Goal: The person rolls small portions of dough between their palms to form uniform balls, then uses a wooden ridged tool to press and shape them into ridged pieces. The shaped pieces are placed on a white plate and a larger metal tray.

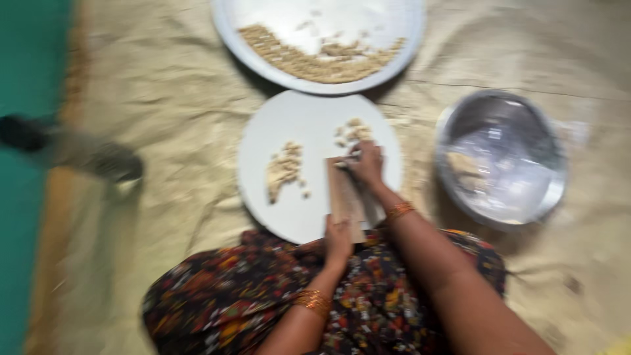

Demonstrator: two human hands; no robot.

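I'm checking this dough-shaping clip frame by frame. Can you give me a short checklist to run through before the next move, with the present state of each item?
1. Small wooden board steadied: ok, the left hand grips its near end.
2. Right hand on the work: ok, it presses at the board's far end; what lies under the fingers, cannot tell, blurred.
3. Board over the round white plate: ok, it lies across the plate's near right part.
4. Shaped bits on the plate: ok, two small heaps lie apart from the board.
5. Room on the large tray: ok, pieces cover only its near part.
6. Contents of the steel bowl: cannot tell, blurred and shiny.
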